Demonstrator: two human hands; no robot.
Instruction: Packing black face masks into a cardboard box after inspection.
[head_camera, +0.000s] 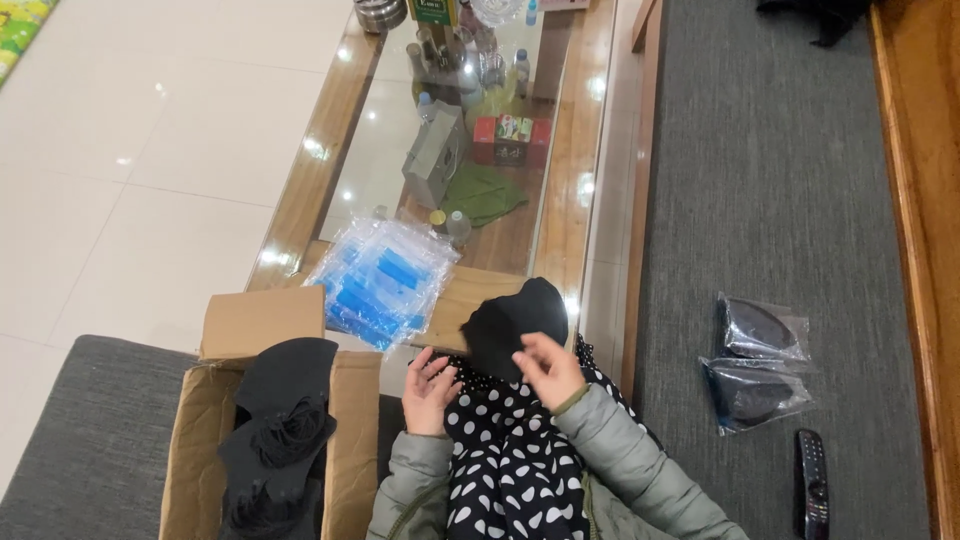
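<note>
A black fabric piece (515, 318) rests on my lap over a black-and-white dotted garment (505, 450). My right hand (547, 367) lies on its lower edge, fingers curled against the cloth. My left hand (429, 388) hovers beside it to the left, fingers spread, holding nothing I can see. Both arms wear grey-green padded sleeves.
An open cardboard box (195, 440) at my left holds more black fabric pieces (285, 420). A stack of clear bags with blue strips (382, 280) lies on the glass-topped wooden table (575, 170). Two bagged black items (755, 365) and a remote control (811, 480) lie on the grey sofa seat at right.
</note>
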